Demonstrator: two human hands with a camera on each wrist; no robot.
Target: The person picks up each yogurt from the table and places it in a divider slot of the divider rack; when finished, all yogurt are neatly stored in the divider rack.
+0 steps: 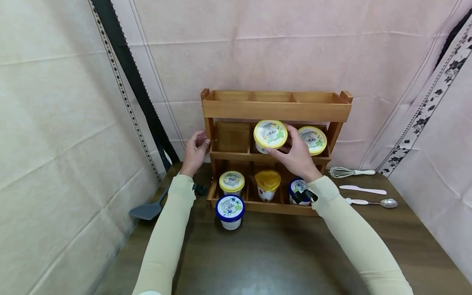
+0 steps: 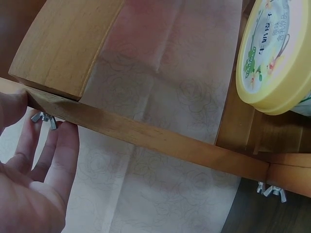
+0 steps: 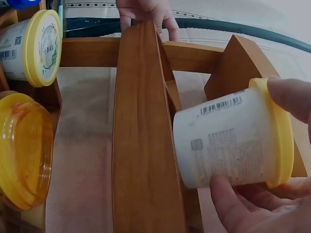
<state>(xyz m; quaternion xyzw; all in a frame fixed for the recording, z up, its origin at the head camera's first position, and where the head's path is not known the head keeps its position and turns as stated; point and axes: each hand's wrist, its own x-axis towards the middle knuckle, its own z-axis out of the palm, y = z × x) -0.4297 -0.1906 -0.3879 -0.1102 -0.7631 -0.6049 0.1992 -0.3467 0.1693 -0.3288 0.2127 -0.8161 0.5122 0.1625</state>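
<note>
My right hand (image 1: 297,155) holds a white tub with a yellow lid (image 1: 271,134) by its side, at the middle tier of a three-tier wooden rack (image 1: 276,110). In the right wrist view the tub (image 3: 223,141) tilts, its base close to the tier's front board. At the rack's left side, my left hand (image 1: 196,153) grips the upright post (image 2: 146,136), thumb on one face and fingers by a wing nut (image 2: 44,118). Another yellow-lidded tub (image 1: 312,140) sits in the middle tier's right compartment, partly behind the right hand.
The bottom tier bears a yellow-lidded tub (image 1: 232,182), an amber-lidded cup (image 1: 267,184) and a blue-lidded tub (image 1: 298,186). Another blue-lidded tub (image 1: 230,211) stands in front. A whisk (image 1: 346,172), white knife (image 1: 363,189) and spoon (image 1: 387,203) lie right; a grey spatula (image 1: 146,210) left.
</note>
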